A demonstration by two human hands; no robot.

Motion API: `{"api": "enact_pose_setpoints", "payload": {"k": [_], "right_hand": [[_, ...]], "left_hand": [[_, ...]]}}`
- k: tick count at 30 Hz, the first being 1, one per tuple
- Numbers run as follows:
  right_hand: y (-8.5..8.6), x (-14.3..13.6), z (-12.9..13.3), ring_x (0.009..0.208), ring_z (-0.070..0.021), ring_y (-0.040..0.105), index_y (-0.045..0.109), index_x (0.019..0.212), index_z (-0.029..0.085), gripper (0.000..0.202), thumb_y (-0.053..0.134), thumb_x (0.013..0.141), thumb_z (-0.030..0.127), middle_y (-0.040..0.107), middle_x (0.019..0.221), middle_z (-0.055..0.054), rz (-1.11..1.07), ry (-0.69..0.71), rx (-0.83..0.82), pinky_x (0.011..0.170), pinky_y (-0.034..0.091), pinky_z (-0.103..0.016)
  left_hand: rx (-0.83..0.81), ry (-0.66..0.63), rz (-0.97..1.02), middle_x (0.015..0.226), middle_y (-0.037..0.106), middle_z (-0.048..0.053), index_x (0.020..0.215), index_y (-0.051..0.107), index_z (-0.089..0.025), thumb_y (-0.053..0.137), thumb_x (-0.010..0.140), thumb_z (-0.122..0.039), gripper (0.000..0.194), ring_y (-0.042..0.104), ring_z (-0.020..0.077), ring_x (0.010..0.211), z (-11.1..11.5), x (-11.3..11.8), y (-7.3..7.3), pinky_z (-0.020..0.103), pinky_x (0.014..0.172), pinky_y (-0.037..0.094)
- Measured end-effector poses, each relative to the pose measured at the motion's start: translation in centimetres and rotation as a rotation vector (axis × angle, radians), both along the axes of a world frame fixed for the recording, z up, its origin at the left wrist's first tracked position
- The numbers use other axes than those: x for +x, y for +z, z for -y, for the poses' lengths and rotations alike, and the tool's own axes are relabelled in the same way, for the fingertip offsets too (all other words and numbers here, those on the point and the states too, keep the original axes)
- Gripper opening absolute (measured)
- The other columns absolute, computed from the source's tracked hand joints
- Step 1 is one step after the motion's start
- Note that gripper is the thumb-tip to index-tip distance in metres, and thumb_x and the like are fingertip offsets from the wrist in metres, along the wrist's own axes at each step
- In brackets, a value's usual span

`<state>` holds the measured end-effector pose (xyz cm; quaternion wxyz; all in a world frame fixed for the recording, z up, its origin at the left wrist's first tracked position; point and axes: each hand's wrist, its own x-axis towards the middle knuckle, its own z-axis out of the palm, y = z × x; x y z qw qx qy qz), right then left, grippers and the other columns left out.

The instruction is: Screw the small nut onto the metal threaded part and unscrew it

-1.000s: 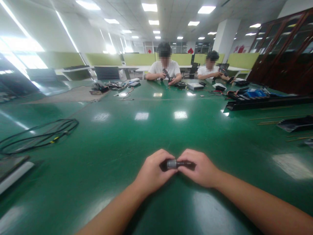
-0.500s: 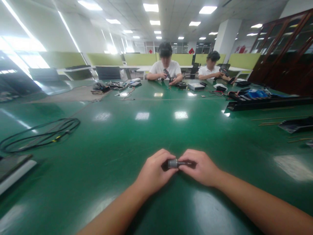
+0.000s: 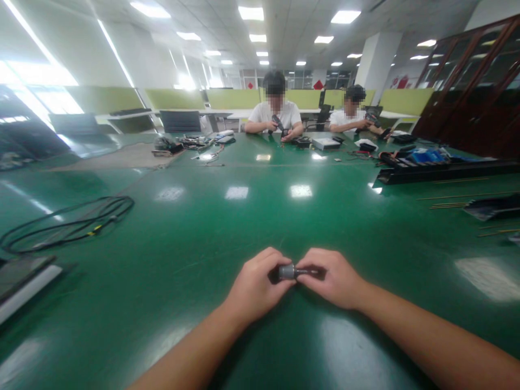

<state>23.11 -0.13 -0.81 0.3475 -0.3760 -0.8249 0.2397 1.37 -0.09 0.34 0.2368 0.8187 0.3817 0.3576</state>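
Just above the green table, my two hands meet over a small grey cylinder that looks like a drill chuck [image 3: 286, 271]. Thumb and fingers of my left hand [image 3: 260, 279] are closed around its left side, covering part of it. A thin dark shaft, like a drill bit [image 3: 312, 272], sticks out of the chuck to the right. Close to the chuck, my right hand [image 3: 331, 276] pinches this bit between thumb and fingertips. The far end of the bit lies within the curl of the right hand.
A coiled black cable [image 3: 101, 208] and a flat dark device [image 3: 28, 279] lie on the left. To the right are thin brass-coloured rods [image 3: 449, 205] and a long black channel [image 3: 439, 170]. Two people [image 3: 274, 111] sit across the table, handling tools.
Both hands keep almost the same place and grip. The bit looks very slightly turned or shifted between the fingers; otherwise I see no clear difference.
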Motion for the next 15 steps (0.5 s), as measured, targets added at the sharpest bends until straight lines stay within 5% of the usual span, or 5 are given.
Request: {"api": "enact_pose_setpoints", "payload": {"k": [15], "right_hand": [[-0.11,0.05,-0.03,0.071,-0.0147,0.059,0.072,0.090,0.020,0.008,0.070,0.082,0.019,0.068,0.080,-0.001,0.003,-0.028,-0.016,0.065,0.043,-0.026]], "left_hand": [[0.012,0.008,-0.007,0.091,0.065,0.003,0.095,0.067,-0.019,0.073,0.077,-0.015,0.020,0.061,0.0161,0.085,-0.09,-0.12,0.05,0.028,0.076,0.048]]}}
